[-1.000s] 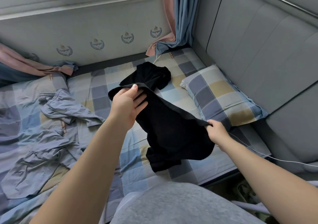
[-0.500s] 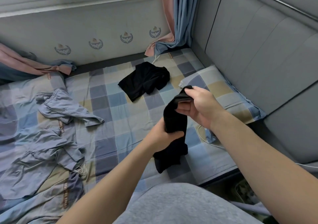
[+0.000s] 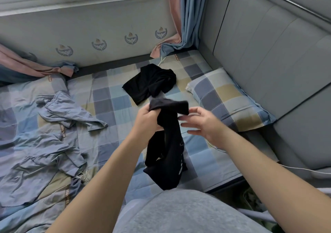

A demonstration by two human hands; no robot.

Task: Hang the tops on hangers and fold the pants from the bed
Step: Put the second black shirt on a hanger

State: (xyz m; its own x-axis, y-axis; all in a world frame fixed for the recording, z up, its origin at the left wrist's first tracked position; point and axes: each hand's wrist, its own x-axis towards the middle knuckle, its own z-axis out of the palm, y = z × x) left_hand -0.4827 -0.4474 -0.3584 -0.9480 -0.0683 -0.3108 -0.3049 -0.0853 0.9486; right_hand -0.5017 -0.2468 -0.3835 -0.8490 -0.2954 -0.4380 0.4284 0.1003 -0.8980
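- Garment [image 3: 170, 143], black, is clamped near its bunched top in the curled fingers of the left hand [image 3: 146, 120]; the rest is hung below the fist, above the bed [image 3: 111, 104].
- Right hand [image 3: 204, 125] is held just beside the folded top, fingers spread, nothing clasped.

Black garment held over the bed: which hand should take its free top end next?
Right, probably. The right hand is open, fingers spread just beside the top end of the black garment. The left hand grips the bunched garment and carries its hanging weight, so it is not free.
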